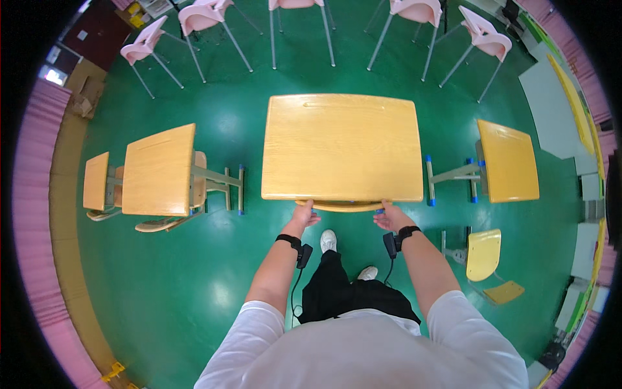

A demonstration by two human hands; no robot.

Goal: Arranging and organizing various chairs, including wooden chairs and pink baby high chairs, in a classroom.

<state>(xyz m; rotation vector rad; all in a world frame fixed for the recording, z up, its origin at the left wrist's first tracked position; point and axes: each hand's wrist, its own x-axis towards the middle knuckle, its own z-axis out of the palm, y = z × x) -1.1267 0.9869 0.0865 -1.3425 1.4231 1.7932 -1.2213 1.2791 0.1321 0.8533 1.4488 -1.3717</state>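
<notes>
In front of me stands a wooden school desk [343,146] with a pale yellow-brown top. Below its near edge shows the curved wooden backrest of a chair [340,208], mostly hidden under the desktop. My left hand [306,216] holds the backrest's left end, thumb on top and fingers bent underneath. At its right end my right hand [390,218] grips it in the same way. A black strap with a small device and a cable sits on each wrist.
To the left are a desk [159,170] and a smaller-looking one [96,181], with chairs. Another desk [512,162] and a yellow chair [484,255] stand right. Several pink chairs [298,4] line the far side. Green floor [181,272] lies around my feet.
</notes>
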